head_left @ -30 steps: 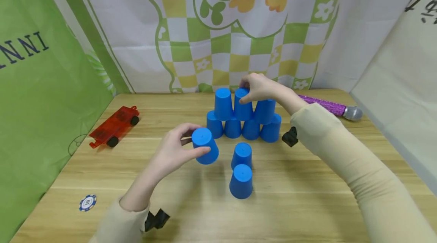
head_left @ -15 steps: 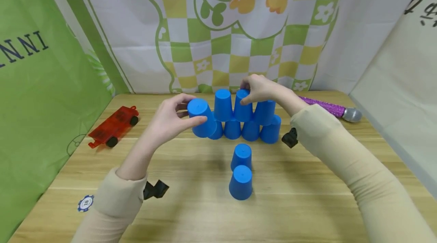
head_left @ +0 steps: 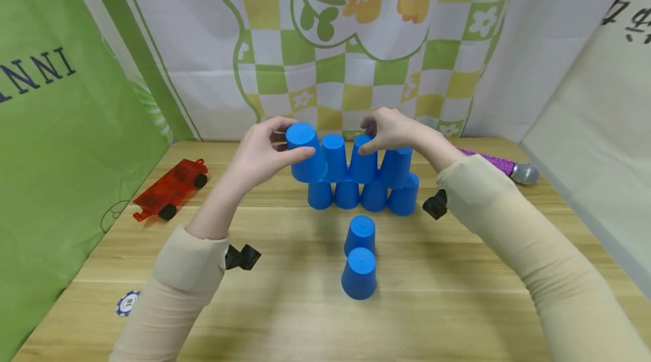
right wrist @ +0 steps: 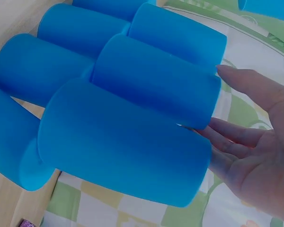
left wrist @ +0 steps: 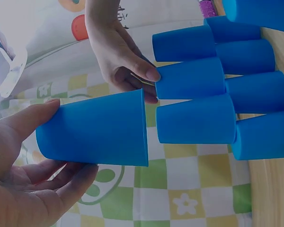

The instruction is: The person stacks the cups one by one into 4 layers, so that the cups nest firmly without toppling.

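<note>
My left hand (head_left: 261,153) grips an upside-down blue cup (head_left: 307,156) between thumb and fingers. In the left wrist view that held cup (left wrist: 97,130) is apart from the stacked cups, its wide rim facing them. In the head view it overlaps the left end of the upper row. My right hand (head_left: 393,129) pinches the middle upper cup (head_left: 363,163) near its top, thumb on one side and fingers on the other. Beside it stand the left upper cup (head_left: 334,160) and the right upper cup (head_left: 395,167). Several upside-down cups (head_left: 347,195) form the row beneath.
Two more upside-down blue cups, a farther one (head_left: 361,232) and a nearer one (head_left: 359,277), stand in front of the stack. A red toy car (head_left: 172,188) lies left, near a poker chip (head_left: 127,302). A glittery purple microphone (head_left: 508,167) lies at the back right.
My left hand has carried its cup away from me and up, from in front of the stack to the upper row's left end. My right hand stays at the middle upper cup.
</note>
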Tool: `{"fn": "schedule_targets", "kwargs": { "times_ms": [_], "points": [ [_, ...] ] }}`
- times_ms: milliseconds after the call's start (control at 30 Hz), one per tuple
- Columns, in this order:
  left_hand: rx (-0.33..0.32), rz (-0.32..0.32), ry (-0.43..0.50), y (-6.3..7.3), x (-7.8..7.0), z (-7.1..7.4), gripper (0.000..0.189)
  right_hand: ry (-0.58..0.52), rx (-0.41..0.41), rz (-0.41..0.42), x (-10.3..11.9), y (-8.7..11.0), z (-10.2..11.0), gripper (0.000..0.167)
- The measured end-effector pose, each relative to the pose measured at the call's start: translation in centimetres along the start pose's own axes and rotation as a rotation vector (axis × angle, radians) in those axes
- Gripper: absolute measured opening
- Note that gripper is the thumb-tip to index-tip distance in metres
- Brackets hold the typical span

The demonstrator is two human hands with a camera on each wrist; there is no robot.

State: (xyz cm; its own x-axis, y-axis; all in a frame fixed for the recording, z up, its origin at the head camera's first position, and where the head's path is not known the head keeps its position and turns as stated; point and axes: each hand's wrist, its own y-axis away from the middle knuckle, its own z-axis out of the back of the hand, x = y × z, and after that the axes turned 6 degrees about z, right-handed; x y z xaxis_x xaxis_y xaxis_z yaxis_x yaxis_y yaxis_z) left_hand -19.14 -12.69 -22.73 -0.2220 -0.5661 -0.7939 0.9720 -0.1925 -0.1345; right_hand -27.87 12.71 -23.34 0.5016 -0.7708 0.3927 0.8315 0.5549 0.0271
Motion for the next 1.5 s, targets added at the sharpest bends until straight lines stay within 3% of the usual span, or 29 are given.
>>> {"fn": "schedule_targets", "kwargs": {
  "times_ms": [333,700,967,1167,1500],
  "points": [
    [-0.011,-0.003,-0.029,-2.5,-1.1,0.1,0.052,-0.067,-0.114,0.055,0.0,2.6,1.5,0.066],
    [-0.028,0.012,-0.011,-4.4,-1.3,0.1,0.055,-0.181,-0.264,0.026,0.4,7.0,0.9,0.068],
    [-0.028,-0.003,0.029,-5.9,-1.8,-0.1,0.056,-0.211,-0.261,0.034,0.1,10.6,-1.2,0.072],
    [-0.019,0.008,0.069,-6.6,-2.2,-0.7,0.055,-0.255,-0.255,0.075,-0.1,13.0,-4.0,0.064],
    [-0.011,-0.016,0.107,-7.7,-2.0,-2.3,0.053,-0.286,-0.225,0.126,0.3,15.4,-7.7,0.061]
  ]
}}
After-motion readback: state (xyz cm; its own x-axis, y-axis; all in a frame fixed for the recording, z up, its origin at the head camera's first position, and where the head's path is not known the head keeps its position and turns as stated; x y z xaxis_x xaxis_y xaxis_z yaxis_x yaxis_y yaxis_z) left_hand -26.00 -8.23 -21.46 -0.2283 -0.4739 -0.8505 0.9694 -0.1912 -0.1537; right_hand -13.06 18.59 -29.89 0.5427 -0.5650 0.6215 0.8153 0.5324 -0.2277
